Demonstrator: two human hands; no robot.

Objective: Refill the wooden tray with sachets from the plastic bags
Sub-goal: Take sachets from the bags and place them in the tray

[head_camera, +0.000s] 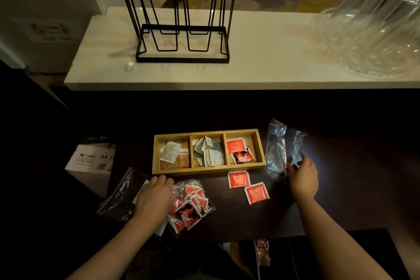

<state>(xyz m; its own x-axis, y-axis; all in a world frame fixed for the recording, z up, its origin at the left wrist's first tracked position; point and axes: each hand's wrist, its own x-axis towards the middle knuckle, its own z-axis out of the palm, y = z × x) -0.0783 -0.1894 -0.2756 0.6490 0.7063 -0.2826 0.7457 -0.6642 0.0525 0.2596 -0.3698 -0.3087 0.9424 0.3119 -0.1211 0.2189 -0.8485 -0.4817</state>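
Note:
A wooden tray (209, 170) with three compartments lies on the dark table. Its left one holds white and orange sachets, the middle one grey-white sachets, the right one red sachets. Two red sachets (238, 179) lie loose in front of the tray's right end. A plastic bag of red sachets (193, 207) lies near the front edge. My left hand (154, 200) rests palm down on it and on a second, darker plastic bag (118, 198) to its left. My right hand (303, 175) pinches a crumpled clear plastic bag (278, 150) right of the tray.
A white counter (261, 57) runs behind the table and carries a black wire rack (181, 36) and clear glass vessels (375, 36). A white A4 paper box (91, 161) stands left of the table. A packet (262, 252) lies below the table's front edge.

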